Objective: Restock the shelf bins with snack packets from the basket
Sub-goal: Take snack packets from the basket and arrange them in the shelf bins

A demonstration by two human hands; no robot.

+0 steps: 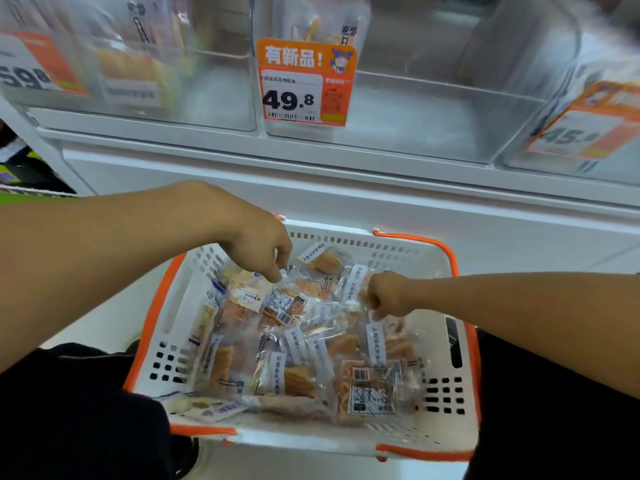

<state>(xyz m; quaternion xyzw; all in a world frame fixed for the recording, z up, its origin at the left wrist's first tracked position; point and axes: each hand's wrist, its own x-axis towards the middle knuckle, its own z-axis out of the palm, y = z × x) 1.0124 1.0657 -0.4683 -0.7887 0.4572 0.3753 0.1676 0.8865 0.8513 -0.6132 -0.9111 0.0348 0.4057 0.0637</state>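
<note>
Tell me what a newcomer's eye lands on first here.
The white basket with orange trim, bottom centre, heaped with clear snack packets; the left hand and right hand both reach in, fingers pinching at packets. Above, an orange price tag reading 49.8 hangs on a nearly empty clear shelf bin.

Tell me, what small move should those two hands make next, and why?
Probably close the fingers on a packet each and lift. Both the left hand and right hand are down among the snack packets in the basket, while the clear bin behind the 49.8 price tag looks nearly empty.
</note>
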